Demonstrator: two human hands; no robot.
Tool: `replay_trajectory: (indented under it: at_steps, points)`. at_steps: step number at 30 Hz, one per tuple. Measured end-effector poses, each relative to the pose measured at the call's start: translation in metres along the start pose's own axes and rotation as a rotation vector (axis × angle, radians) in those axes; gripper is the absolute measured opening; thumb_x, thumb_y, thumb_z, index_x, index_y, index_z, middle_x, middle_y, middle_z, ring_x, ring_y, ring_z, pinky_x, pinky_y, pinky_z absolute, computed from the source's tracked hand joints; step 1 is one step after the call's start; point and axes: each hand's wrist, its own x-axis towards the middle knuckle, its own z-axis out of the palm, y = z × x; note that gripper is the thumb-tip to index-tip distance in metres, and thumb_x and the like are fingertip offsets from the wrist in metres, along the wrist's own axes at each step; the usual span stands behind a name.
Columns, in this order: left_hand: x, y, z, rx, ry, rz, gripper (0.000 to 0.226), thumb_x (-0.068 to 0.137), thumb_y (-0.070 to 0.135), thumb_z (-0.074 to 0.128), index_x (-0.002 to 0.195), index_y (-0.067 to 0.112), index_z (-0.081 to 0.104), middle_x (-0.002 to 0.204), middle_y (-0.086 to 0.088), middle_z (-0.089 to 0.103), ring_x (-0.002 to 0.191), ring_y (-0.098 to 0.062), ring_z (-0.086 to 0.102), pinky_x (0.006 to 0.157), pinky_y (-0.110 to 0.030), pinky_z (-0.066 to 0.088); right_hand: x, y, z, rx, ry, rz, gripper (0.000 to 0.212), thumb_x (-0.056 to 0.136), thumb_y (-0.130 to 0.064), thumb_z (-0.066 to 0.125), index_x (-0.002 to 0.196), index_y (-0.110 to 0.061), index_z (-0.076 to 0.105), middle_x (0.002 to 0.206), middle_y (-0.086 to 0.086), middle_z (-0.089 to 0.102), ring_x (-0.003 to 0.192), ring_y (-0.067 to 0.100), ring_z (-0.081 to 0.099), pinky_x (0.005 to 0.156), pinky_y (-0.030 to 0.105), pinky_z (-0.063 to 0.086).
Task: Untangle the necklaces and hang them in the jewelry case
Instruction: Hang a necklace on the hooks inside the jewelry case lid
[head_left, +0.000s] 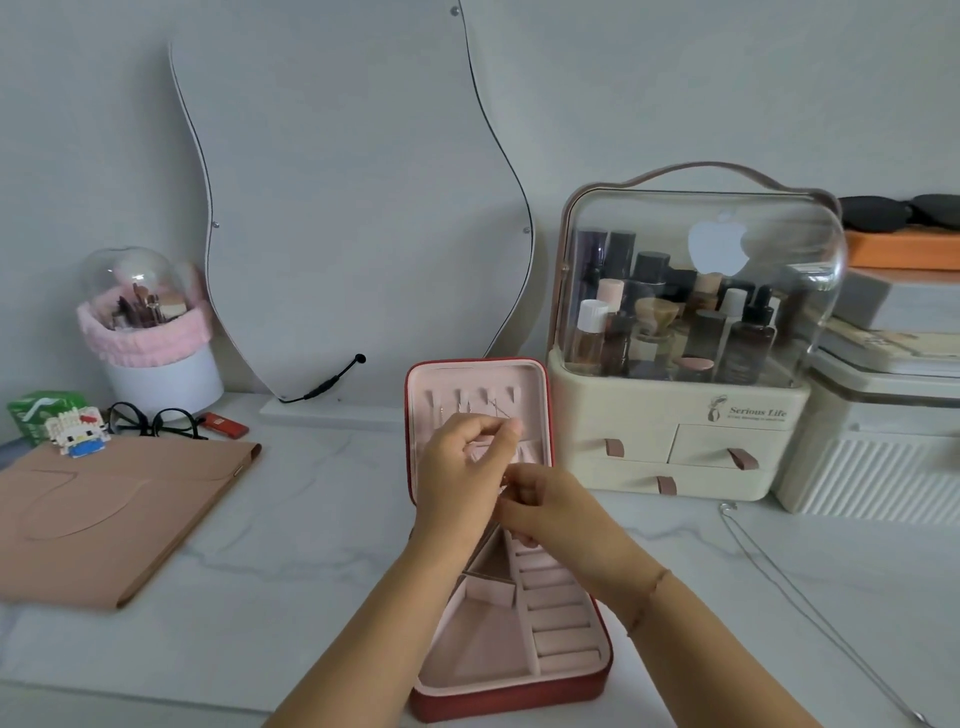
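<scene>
So my left hand (460, 467) was up at the hooks in the raised lid (478, 382) of the jewelry case (519, 699), thumb and fingertips pinching a thin necklace (501, 411) right by the hooks. My right hand (553, 512) sat just below it over the open case, fingers curled in, but the chain was too fine there, so I honestly couldn't tell if they had it. The second necklace (815, 605) lay stretched out on the marble table (311, 519), well off to the right.
</scene>
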Motion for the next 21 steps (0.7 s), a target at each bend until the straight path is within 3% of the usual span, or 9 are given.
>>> replay_trajectory:
  at_steps: [1, 3, 5, 8, 9, 11, 13, 15, 21]
  points:
    - [0.0, 0.001, 0.0, 0.003, -0.006, 0.011, 0.008, 0.087, 0.023, 0.067, 0.083, 0.019, 0.073, 0.085, 0.011, 0.07, 0.084, 0.001, 0.063, 0.078, -0.021, 0.049, -0.002, 0.0, 0.0, -0.014, -0.006, -0.004, 0.004, 0.084, -0.012, 0.066, 0.083, -0.009, 0.069, 0.061, 0.003, 0.049, 0.052, 0.008, 0.038, 0.053, 0.021, 0.033]
    - [0.001, 0.0, -0.003, 0.021, 0.002, 0.01, 0.013, 0.091, 0.024, 0.063, 0.085, 0.018, 0.072, 0.088, 0.01, 0.071, 0.087, 0.001, 0.062, 0.078, -0.016, 0.045, -0.008, 0.0, -0.002, -0.087, 0.03, -0.012, 0.018, 0.089, -0.012, 0.065, 0.071, -0.014, 0.067, 0.058, -0.004, 0.05, 0.053, 0.006, 0.041, 0.055, 0.02, 0.035]
    - [0.005, -0.011, -0.007, 0.191, 0.042, 0.016, 0.022, 0.095, 0.029, 0.056, 0.082, 0.016, 0.068, 0.085, 0.009, 0.067, 0.087, -0.008, 0.06, 0.073, -0.024, 0.044, -0.014, -0.003, -0.008, -0.208, 0.095, -0.025, 0.017, 0.09, -0.016, 0.064, 0.075, -0.016, 0.07, 0.062, -0.01, 0.057, 0.057, 0.003, 0.048, 0.06, 0.016, 0.038]
    - [0.007, -0.027, -0.011, 0.535, 0.02, 0.044, 0.034, 0.099, 0.03, 0.046, 0.073, 0.011, 0.056, 0.085, 0.0, 0.057, 0.091, -0.025, 0.052, 0.069, -0.03, 0.035, -0.018, -0.012, -0.019, -0.395, 0.214, -0.086, 0.014, 0.091, -0.021, 0.063, 0.08, -0.022, 0.072, 0.086, -0.011, 0.064, 0.078, 0.001, 0.058, 0.069, 0.01, 0.041]
    - [0.007, -0.029, -0.01, 0.585, -0.016, 0.037, 0.035, 0.1, 0.031, 0.043, 0.079, 0.01, 0.061, 0.093, -0.003, 0.058, 0.097, -0.027, 0.051, 0.073, -0.031, 0.037, -0.017, -0.018, -0.021, -0.451, 0.243, -0.101, 0.014, 0.091, -0.023, 0.063, 0.082, -0.022, 0.073, 0.092, -0.008, 0.062, 0.082, 0.001, 0.057, 0.071, 0.008, 0.04]
    - [0.007, -0.027, -0.008, 0.672, -0.068, 0.007, 0.04, 0.101, 0.038, 0.037, 0.1, 0.012, 0.068, 0.11, -0.005, 0.057, 0.107, -0.028, 0.05, 0.083, -0.034, 0.041, -0.013, -0.028, -0.026, -0.54, 0.272, -0.11, 0.016, 0.091, -0.024, 0.063, 0.084, -0.017, 0.074, 0.087, -0.003, 0.061, 0.072, 0.002, 0.054, 0.063, 0.008, 0.038]
    - [0.007, -0.024, -0.007, 0.772, -0.071, -0.022, 0.046, 0.1, 0.046, 0.033, 0.111, 0.016, 0.067, 0.117, -0.003, 0.053, 0.111, -0.026, 0.05, 0.086, -0.035, 0.042, -0.008, -0.038, -0.028, -0.504, 0.285, -0.092, 0.016, 0.091, -0.022, 0.063, 0.082, -0.014, 0.074, 0.065, -0.004, 0.057, 0.053, 0.002, 0.046, 0.054, 0.012, 0.033]
    - [0.007, -0.024, -0.006, 0.871, -0.067, -0.045, 0.054, 0.099, 0.051, 0.028, 0.113, 0.014, 0.065, 0.119, -0.004, 0.05, 0.112, -0.026, 0.05, 0.087, -0.036, 0.043, -0.002, -0.048, -0.03, -0.37, 0.31, -0.08, 0.016, 0.091, -0.017, 0.062, 0.077, -0.015, 0.072, 0.053, -0.007, 0.054, 0.046, 0.002, 0.044, 0.055, 0.018, 0.037]
    - [0.006, -0.022, -0.007, 0.86, -0.058, -0.061, 0.059, 0.1, 0.048, 0.022, 0.107, 0.009, 0.066, 0.12, -0.007, 0.047, 0.106, -0.028, 0.052, 0.084, -0.037, 0.044, 0.023, -0.071, -0.026, -0.11, 0.347, -0.165, 0.019, 0.095, -0.008, 0.055, 0.082, -0.009, 0.069, 0.068, 0.004, 0.07, 0.055, 0.008, 0.062, 0.053, 0.013, 0.045]
